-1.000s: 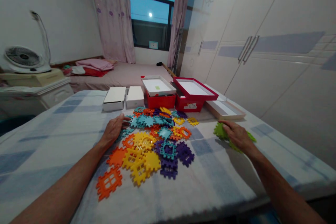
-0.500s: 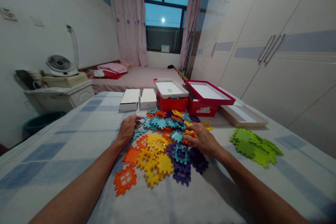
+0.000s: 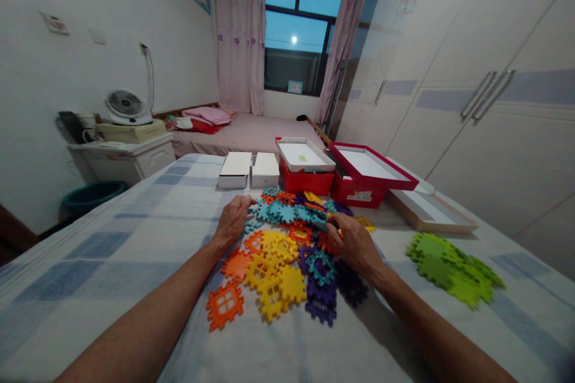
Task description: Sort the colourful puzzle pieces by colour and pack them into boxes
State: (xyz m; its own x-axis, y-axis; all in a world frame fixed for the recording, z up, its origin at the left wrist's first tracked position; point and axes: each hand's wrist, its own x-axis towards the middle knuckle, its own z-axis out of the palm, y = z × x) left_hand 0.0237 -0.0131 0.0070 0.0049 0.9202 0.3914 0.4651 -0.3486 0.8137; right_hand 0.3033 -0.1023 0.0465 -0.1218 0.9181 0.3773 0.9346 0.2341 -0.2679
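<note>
Turquoise plastic interlocking plates with notched edges [image 3: 284, 212] form an overlapping band in the middle of the tabletop [image 3: 135, 287], which is covered by a white cloth with blue checks. Long axis of band: roughly left to right, so the two hands stand at its opposite ends. Left hand [image 3: 233, 218] is at the left end, fingers bent, tips at the outermost turquoise plates; whether it pinches one cannot be told. Right hand [image 3: 354, 242] is at the right end, fingers curved inward, tips against or just beside the turquoise edge; grip likewise unclear, as the hand's own back hides it. Neither hand is clearly the nearer. On the near side of the band, between the forearms: yellow notched plates [image 3: 293, 285], orange notched plates [image 3: 225, 305] to their left, purple notched plates [image 3: 321, 300] to their right, the last partly under the right hand's shadow. A pile of lime-green notched plates [image 3: 444, 263] lies to the right, apart from the rest, closer to the right hand. Far side: a bright red cardboard box [image 3: 308, 183], just beyond the band.
</note>
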